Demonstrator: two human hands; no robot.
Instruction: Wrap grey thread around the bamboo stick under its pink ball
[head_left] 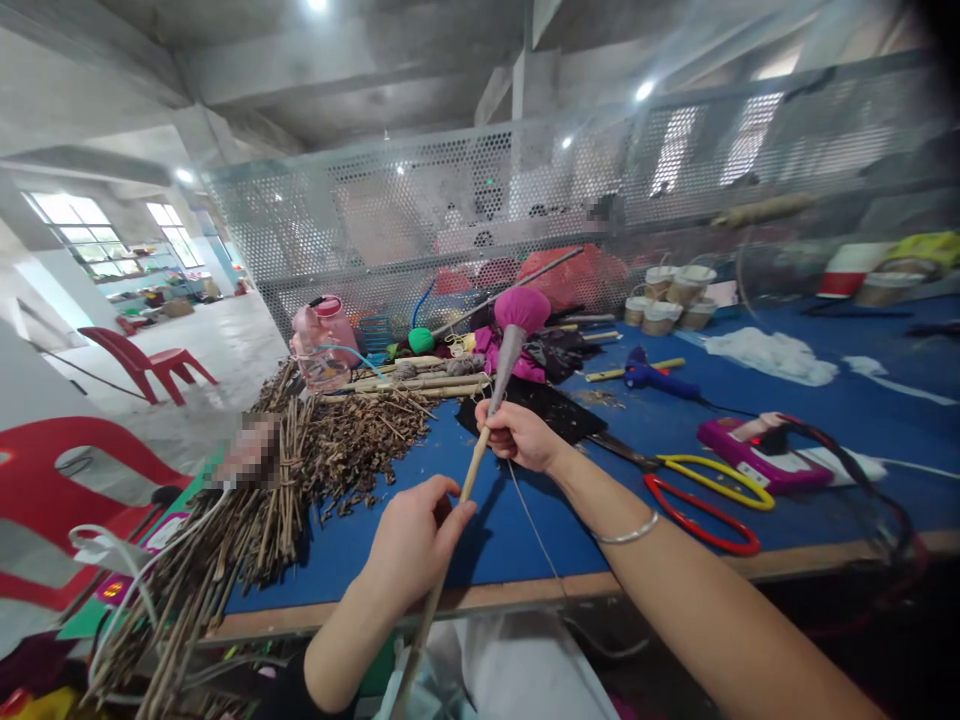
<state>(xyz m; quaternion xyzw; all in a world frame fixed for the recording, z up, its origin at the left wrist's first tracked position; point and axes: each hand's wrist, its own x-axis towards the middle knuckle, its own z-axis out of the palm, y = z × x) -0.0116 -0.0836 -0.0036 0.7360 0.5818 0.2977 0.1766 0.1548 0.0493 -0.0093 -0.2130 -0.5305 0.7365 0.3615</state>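
Head view, work table: long blue-topped table (pixel 337 550) with a wooden front edge, supplies set around the hands, presumably for easy reach.
Dry stalks: brown bundle of thin, dry stalks (pixel 289 500) at the left, overhanging the front edge, apparently kept aside.
Stick: slim, pale wooden stick (pixel 474 470), held aslant above the table between both hands.
Scissors: long-bladed scissors (pixel 651 463) with yellow and red handles, beyond the right forearm.
Left hand (pixel 420 530): thumb and fingers closed round the stick's lower part, probably steadying it.
Right hand (pixel 525 437): fingers pinched at the base of the grey, tapered wrapping (pixel 508 365), likely keeping it tight.
Ball: round magenta ball (pixel 523 310) at the wrapping's top; attachment cannot be confirmed.
Thread: thin, pale thread (pixel 528 510) trailing below the right hand.
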